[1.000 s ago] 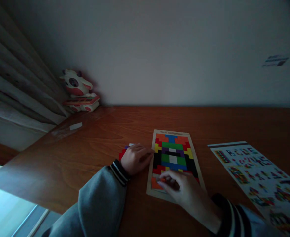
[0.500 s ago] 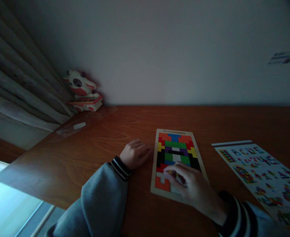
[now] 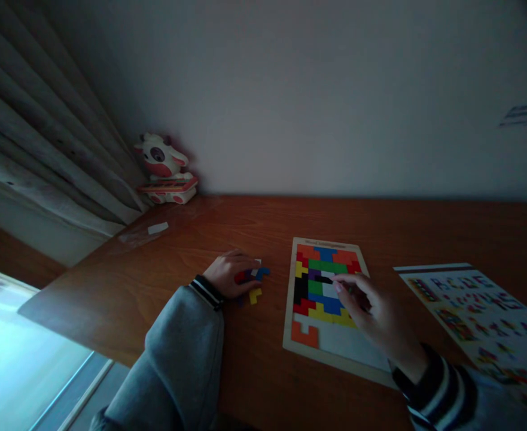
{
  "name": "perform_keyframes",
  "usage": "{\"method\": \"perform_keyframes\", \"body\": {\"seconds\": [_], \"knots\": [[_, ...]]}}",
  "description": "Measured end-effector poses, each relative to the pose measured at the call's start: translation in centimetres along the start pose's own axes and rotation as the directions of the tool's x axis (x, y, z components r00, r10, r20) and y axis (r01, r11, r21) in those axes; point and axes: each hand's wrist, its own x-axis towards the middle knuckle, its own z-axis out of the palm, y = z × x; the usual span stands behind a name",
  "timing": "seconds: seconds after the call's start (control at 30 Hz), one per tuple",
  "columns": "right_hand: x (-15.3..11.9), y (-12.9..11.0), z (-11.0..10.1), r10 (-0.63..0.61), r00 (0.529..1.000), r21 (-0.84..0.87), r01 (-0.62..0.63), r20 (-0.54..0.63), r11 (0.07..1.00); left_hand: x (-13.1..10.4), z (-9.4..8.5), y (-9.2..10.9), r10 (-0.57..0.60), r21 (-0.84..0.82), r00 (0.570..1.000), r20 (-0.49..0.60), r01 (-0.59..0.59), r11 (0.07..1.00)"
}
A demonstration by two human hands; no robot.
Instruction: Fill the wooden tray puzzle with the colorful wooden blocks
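A wooden block-puzzle board [image 3: 335, 362] lies on the table, its upper part filled with coloured pieces and its lower part mostly bare. An orange piece [image 3: 305, 336] sits in the lower left corner. My right hand [image 3: 375, 311] is over the board's right side, thumb and forefinger pinched at the right end of a black puzzle piece [image 3: 323, 279]. Left of the board, my left hand [image 3: 230, 274] rests with thumb and fingers apart over loose pieces. Among these show a blue piece [image 3: 262, 273] and a yellow piece [image 3: 255, 296]; red shows partly under the fingers.
A printed pattern sheet [image 3: 465, 317] lies right of the board. A toy cow with a keyboard [image 3: 167, 170] stands at the back left, near the curtain [image 3: 57, 137]. Clear plastic with a white label [image 3: 158, 228] lies near the table's left edge. A wall rises behind.
My right hand has moved up the board, uncovering yellow and blue pieces and bare tray. My left hand has shifted left, and loose pieces now show by its fingers. The view has shifted slightly.
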Motion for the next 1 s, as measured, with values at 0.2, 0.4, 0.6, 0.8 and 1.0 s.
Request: {"method": "perform_keyframes", "body": {"seconds": [0.2,0.4,0.6,0.8,1.0], "knots": [[0.0,0.2,0.0,-0.001,1.0,0.003,0.001,0.002,1.0,-0.9,-0.6,-1.0,-0.03,0.082,0.999,0.031,0.028,0.996],[0.0,-0.2,-0.1,-0.019,1.0,-0.015,0.019,0.0,1.0,-0.8,0.2,-1.2,-0.094,0.064,0.995,0.041,0.092,0.994],[0.1,-0.6,-0.1,-0.016,1.0,-0.017,0.016,-0.004,1.0,-0.3,1.2,-1.7,-0.38,0.036,0.924,-0.035,0.381,0.924],[0.0,-0.5,0.0,-0.027,1.0,-0.017,0.027,-0.004,0.999,-0.2,1.7,-1.3,-0.53,-0.153,0.839,-0.124,0.512,0.845],[0.1,-0.8,0.0,-0.049,0.999,-0.031,0.05,0.019,0.998,1.5,2.3,2.3,-0.506,-0.245,0.836,-0.213,0.455,0.856]]}}
